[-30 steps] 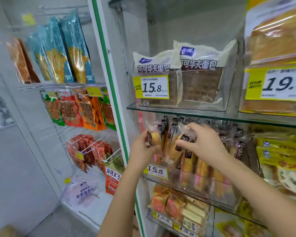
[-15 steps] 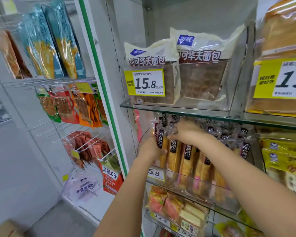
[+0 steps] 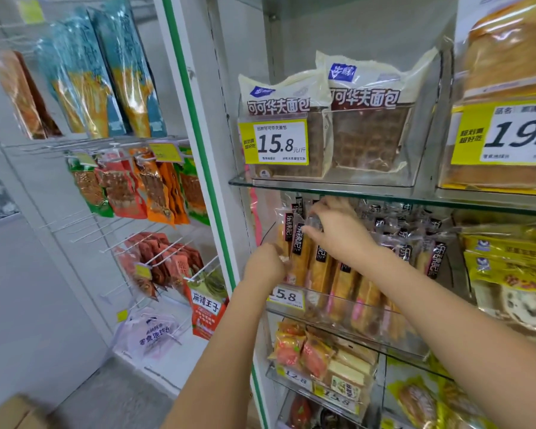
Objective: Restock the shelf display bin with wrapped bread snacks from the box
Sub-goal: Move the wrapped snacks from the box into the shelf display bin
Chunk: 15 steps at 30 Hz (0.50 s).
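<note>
A white shelving unit with a green-edged upright (image 3: 198, 144) fills the view, glass shelves (image 3: 384, 196) to its right and wire pegs of hanging snack packets (image 3: 136, 187) to its left; on the upper glass shelf stand two cocoa waffle bread bags (image 3: 365, 119) in a clear holder behind a yellow 15.8 price tag (image 3: 274, 142); below it sits the clear display bin (image 3: 347, 317), packed with wrapped bread snacks (image 3: 322, 267) standing upright in rows, black labels at their tops; a corner of a cardboard box (image 3: 10, 413) shows at the lower left on the floor; the right hand (image 3: 338, 233) reaches in under the shelf, fingers pinched on the crinkled top of a front-row wrapper; the left hand (image 3: 265, 266) is pressed against the leftmost snack at the bin's left end, fingers curled against its wrapper, though a full grasp cannot be told.
</note>
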### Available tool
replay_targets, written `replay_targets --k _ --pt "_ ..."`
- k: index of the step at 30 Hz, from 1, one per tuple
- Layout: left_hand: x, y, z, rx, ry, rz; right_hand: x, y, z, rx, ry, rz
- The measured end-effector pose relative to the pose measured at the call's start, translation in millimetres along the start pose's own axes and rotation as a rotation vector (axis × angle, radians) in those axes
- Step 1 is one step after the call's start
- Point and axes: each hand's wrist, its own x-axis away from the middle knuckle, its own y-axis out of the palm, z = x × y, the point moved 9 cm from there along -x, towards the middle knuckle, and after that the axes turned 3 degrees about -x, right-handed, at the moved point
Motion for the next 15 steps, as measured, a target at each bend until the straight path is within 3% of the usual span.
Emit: replay_targets --k 4,8,15 --pt "70.3 -26.6 -32.1 0.291 0.098 0.218 43.5 -0.4 -44.5 -0.158 -0.152 0.112" --pt "150.2 -6.4 -109.1 0.408 0.018 0.286 106.7 38.0 -76.1 -0.311 -0.162 0.063" --pt "268.2 105.1 -273.1 0.409 -0.375 0.065 243.0 228.1 -86.3 -0.215 -0.015 -0.491"
